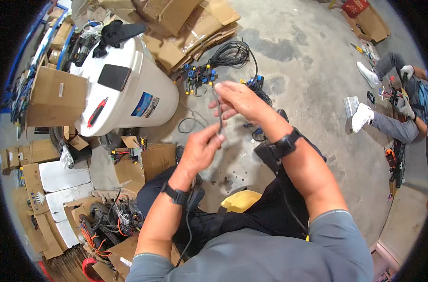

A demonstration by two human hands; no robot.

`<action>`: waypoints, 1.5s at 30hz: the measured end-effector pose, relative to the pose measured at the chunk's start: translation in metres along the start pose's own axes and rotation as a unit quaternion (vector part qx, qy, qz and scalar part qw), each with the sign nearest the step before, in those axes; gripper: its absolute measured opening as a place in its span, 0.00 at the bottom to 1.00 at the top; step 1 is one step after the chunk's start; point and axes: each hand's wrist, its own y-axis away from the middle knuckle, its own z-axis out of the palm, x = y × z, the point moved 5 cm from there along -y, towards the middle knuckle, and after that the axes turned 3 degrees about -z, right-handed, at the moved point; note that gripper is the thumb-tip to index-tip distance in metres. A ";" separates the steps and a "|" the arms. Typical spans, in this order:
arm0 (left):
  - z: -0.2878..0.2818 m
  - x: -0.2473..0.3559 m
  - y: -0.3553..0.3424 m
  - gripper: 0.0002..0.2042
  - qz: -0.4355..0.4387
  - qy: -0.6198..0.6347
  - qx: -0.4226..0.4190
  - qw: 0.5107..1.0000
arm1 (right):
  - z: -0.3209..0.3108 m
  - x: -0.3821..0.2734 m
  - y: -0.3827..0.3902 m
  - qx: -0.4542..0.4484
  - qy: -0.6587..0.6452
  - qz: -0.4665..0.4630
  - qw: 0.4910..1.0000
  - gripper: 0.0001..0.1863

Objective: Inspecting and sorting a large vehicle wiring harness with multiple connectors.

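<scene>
A thin dark cable (219, 112) runs upward between my two hands, in front of my lap. My left hand (201, 149) pinches its lower part between thumb and fingers. Higher up and to the right, my right hand (242, 99) has its fingers curled about the cable's upper part. On the floor beyond lie a coil of black cable (230, 54) and a cluster of small blue and yellow connectors (200, 77). Another bundle of black cable (258, 87) is behind my right hand.
A white lidded bucket (162, 91) stands at left, carrying a phone (114, 77), a red cutter (97, 113) and a black cloth item (117, 35). Flattened cardboard (195, 40) is piled behind. Cartons of wires (120, 216) sit lower left. At right, another person (395, 117) sits working.
</scene>
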 end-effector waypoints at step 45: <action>-0.061 -0.056 -0.014 0.12 -0.045 0.379 0.043 0.923 | 0.064 0.031 0.024 -0.128 0.416 -0.129 0.891 0.05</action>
